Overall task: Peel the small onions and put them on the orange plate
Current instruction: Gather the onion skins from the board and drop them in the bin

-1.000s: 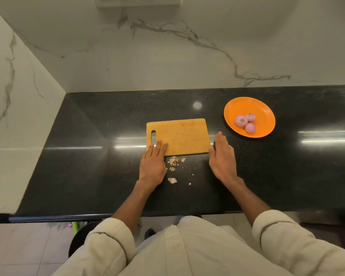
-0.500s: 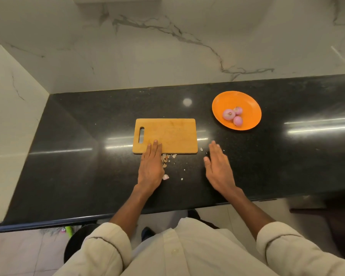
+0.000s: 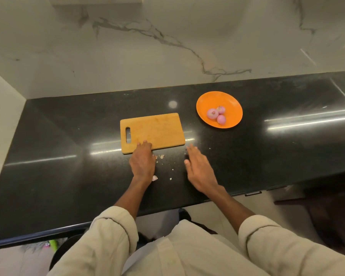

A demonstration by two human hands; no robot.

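Observation:
Three peeled pink onions (image 3: 217,114) lie together on the orange plate (image 3: 233,103) at the right of the black counter. A wooden cutting board (image 3: 155,130) lies bare to the plate's left. My left hand (image 3: 142,162) rests flat on the counter with its fingertips on the board's near edge. My right hand (image 3: 199,168) is flat on the counter with straight fingers, just right of the board's near corner. Between the hands lie scraps of onion skin (image 3: 160,156), and one larger piece of skin (image 3: 154,178) lies by my left wrist. Neither hand holds anything.
The black counter (image 3: 68,160) ends at a white marble wall (image 3: 127,46) behind and another at the left. Its front edge runs just below my forearms. The floor shows beyond the counter at the lower right.
My view has swung to the right and pulled back. Both hands have slid slightly toward me across the counter, and the right hand has moved off the board's side.

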